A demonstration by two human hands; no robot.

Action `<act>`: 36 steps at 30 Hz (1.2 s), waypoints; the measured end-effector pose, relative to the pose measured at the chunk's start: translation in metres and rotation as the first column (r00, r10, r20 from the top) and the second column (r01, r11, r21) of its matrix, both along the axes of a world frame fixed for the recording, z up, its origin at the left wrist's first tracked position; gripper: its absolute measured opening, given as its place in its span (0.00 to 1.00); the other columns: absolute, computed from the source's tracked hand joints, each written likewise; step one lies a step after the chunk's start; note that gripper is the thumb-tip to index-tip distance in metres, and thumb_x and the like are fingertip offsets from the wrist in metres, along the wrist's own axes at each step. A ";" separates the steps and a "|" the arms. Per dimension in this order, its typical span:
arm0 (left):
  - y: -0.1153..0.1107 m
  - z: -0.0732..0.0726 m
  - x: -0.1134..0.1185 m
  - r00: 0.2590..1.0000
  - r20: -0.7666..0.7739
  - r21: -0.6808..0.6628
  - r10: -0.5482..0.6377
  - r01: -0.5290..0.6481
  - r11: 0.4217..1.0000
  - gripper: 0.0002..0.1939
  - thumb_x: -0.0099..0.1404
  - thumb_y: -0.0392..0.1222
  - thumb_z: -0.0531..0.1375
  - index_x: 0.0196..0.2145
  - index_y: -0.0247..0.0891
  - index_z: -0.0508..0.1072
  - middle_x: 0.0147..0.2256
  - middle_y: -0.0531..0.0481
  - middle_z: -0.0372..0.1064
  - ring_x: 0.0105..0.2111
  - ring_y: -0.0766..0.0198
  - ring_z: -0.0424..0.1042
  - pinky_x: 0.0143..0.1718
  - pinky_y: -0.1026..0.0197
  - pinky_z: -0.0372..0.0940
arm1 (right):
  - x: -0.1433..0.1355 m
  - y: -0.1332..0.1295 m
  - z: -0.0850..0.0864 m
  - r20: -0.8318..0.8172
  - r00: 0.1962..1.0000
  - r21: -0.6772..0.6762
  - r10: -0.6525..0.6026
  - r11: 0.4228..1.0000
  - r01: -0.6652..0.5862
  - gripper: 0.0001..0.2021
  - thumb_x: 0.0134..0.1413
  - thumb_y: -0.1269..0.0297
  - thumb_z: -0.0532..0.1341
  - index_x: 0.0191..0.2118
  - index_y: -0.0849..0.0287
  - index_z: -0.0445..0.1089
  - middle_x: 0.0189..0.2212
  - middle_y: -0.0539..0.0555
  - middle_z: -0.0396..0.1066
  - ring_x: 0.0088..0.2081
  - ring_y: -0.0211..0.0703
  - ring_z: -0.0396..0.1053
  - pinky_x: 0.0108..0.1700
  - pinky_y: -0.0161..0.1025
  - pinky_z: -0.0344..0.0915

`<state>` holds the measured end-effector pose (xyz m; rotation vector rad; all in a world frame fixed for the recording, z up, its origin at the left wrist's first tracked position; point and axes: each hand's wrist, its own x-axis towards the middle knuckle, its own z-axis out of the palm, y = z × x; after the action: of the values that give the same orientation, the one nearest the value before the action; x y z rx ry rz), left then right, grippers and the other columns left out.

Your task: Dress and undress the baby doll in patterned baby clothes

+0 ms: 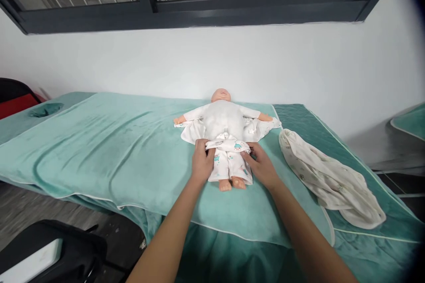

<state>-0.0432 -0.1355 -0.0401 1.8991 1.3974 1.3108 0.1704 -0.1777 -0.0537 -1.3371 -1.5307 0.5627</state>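
Observation:
A baby doll (223, 119) lies on its back on the green bed cover, head toward the wall and feet toward me. Its arms are spread over an opened white printed top (192, 131). White baby pants (229, 163) with small coloured prints cover its legs, and the bare feet stick out below. My left hand (202, 159) grips the pants' waistband at its left side, fingers closed. At the other side of the waistband, my right hand (260, 163) pinches the fabric between thumb and fingers.
A folded cream blanket (332, 181) lies to the right on the green bed cover (116, 154). A black chair (66, 247) with a white object (33, 261) on it stands at the lower left. Behind the bed are a white wall (166, 62) and a barred window.

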 end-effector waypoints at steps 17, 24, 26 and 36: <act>-0.018 0.000 0.003 0.990 0.129 -0.056 -0.050 0.057 0.997 0.06 0.67 0.40 0.54 0.43 0.41 0.65 0.43 0.49 0.62 0.43 0.62 0.66 0.46 0.60 0.61 | 0.002 -0.021 -0.003 0.008 1.000 0.024 0.028 0.999 -0.029 0.16 0.62 0.55 0.58 0.53 0.51 0.66 0.49 0.54 0.67 0.51 0.47 0.65 0.54 0.46 0.64; -0.013 0.015 -0.031 0.887 0.079 -0.223 -0.454 0.460 0.859 0.43 0.49 0.51 0.72 0.57 0.44 0.58 0.54 0.45 0.52 0.49 0.58 0.63 0.49 0.56 0.64 | -0.001 -0.013 0.008 -0.019 1.000 -0.120 0.011 0.993 -0.013 0.26 0.48 0.50 0.68 0.49 0.56 0.62 0.43 0.53 0.68 0.42 0.46 0.66 0.46 0.44 0.65; -0.012 0.019 -0.034 0.884 0.065 -0.278 -0.462 0.461 0.843 0.45 0.47 0.52 0.73 0.57 0.43 0.58 0.54 0.45 0.52 0.47 0.59 0.64 0.48 0.56 0.65 | -0.003 -0.010 0.012 -0.007 1.000 -0.140 0.009 0.990 -0.010 0.25 0.46 0.49 0.68 0.46 0.56 0.63 0.39 0.51 0.68 0.40 0.45 0.66 0.43 0.42 0.65; -0.031 0.022 -0.034 0.890 -0.120 -0.187 -0.441 0.415 0.890 0.11 0.61 0.47 0.63 0.38 0.40 0.71 0.42 0.50 0.64 0.44 0.59 0.68 0.47 0.57 0.65 | -0.019 -0.029 0.011 0.032 0.987 -0.100 -0.157 0.982 0.160 0.10 0.46 0.61 0.63 0.32 0.54 0.61 0.26 0.45 0.62 0.30 0.41 0.62 0.34 0.38 0.61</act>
<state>-0.0774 -0.1667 -0.0176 2.0847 1.0262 0.8260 0.1510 -0.2064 -0.0426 -1.5345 -1.4151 0.5319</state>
